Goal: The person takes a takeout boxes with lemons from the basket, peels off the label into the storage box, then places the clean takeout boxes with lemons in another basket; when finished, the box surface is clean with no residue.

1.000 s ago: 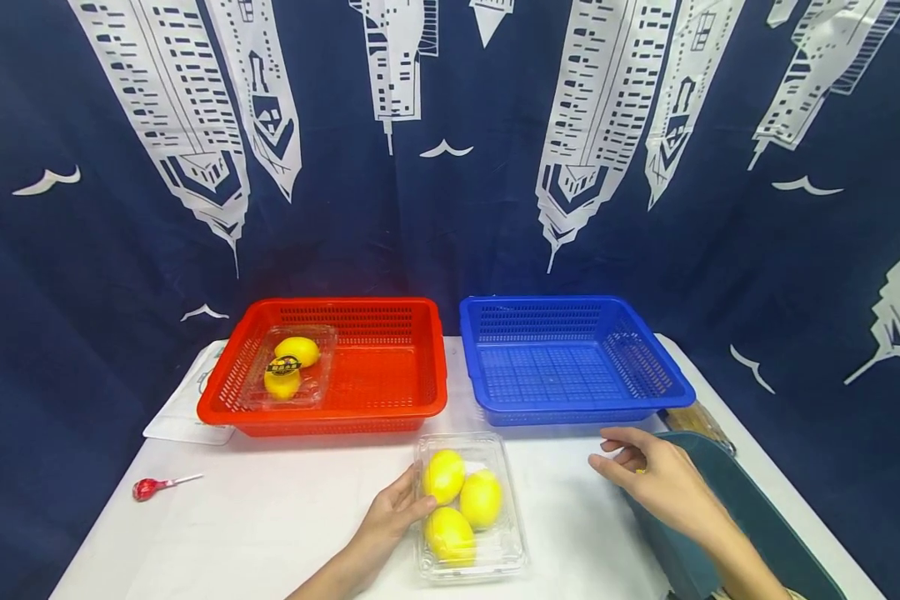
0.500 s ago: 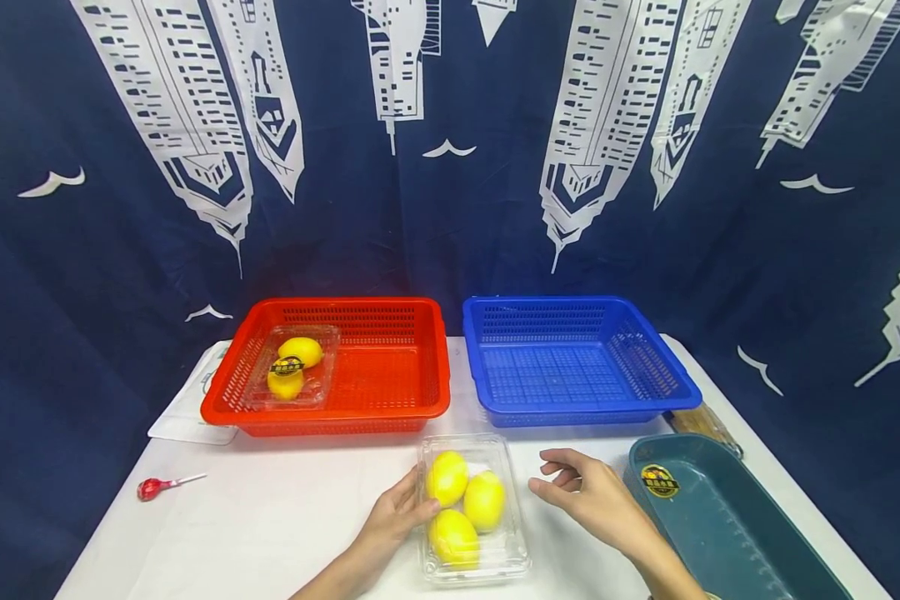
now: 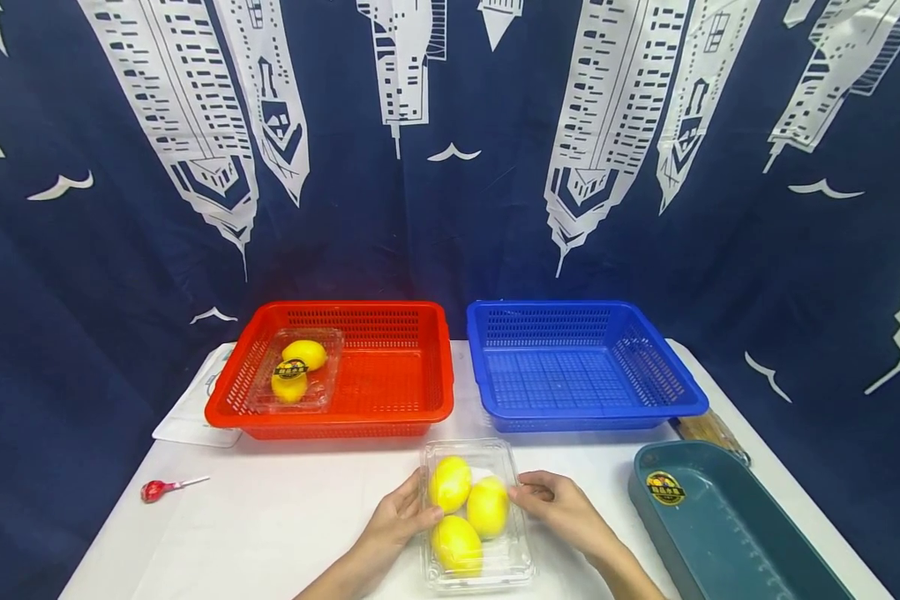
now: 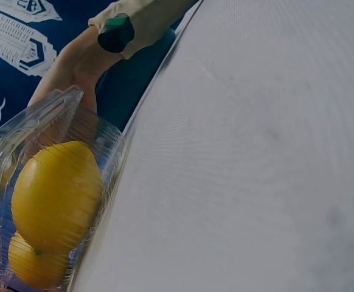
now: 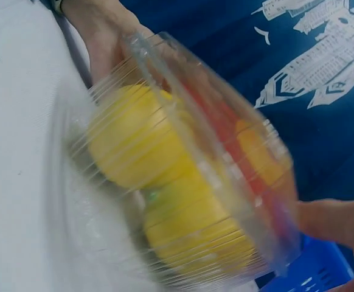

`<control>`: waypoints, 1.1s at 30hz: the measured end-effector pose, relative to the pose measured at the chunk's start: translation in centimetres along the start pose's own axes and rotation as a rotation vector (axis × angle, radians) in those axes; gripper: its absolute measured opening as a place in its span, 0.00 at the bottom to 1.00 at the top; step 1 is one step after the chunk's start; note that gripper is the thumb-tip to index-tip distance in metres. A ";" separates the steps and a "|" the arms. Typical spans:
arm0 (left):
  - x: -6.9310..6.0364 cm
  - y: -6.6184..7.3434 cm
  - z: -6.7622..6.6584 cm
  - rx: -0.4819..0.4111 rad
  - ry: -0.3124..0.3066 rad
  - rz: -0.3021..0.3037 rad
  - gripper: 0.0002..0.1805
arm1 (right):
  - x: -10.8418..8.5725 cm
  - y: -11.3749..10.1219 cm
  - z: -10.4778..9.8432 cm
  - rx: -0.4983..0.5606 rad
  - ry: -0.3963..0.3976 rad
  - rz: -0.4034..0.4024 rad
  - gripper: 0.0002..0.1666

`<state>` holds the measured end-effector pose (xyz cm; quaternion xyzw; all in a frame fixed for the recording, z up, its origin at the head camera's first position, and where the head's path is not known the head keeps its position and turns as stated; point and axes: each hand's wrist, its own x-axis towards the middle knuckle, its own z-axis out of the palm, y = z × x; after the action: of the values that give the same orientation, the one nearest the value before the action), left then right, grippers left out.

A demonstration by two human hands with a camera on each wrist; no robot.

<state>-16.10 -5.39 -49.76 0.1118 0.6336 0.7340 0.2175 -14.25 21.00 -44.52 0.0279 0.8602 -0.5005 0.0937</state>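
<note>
A clear plastic clamshell box [image 3: 504, 550] with three lemons [image 3: 457, 546] inside lies on the white table, its lid down. My left hand [image 3: 390, 521] grips its left side, thumb over the lid's edge. At the right side, my right hand [image 3: 566, 512] holds the box's edge, thumb on the lid and fingers bent beside it. Seen from the left wrist, ribbed plastic covers two lemons [image 4: 56, 198]; the left hand is nearly out of that view. Blurred in the right wrist view, the box [image 5: 92, 225] stands close to the right hand [image 5: 341, 234].
A red basket [image 3: 390, 421] holds another clear box [image 3: 318, 392] with lemons and a round black label. Beside it stands a blue basket [image 3: 585, 414]. At right is a teal bin [image 3: 720, 517] bearing a round sticker [image 3: 666, 488]. A red lollipop [image 3: 153, 490] lies at left.
My right hand has moved left from over the teal bin to the right side of the clamshell box. My left hand keeps its grip and the box stays in place.
</note>
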 end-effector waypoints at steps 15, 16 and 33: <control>-0.1 0.1 -0.5 -0.088 -0.105 0.003 0.48 | 0.5 0.9 1.3 0.131 -0.161 -0.019 0.35; -0.1 0.1 -0.6 -0.093 -0.110 0.001 0.48 | 0.5 0.9 1.3 0.167 -0.190 -0.024 0.36; -0.1 0.2 -0.3 0.065 -0.100 0.026 0.45 | 0.9 1.6 1.9 0.269 -0.220 -0.062 0.36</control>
<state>-16.18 -5.76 -49.61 0.1637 0.6437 0.7095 0.2355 -14.63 20.15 -46.93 -0.0414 0.7703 -0.6140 0.1671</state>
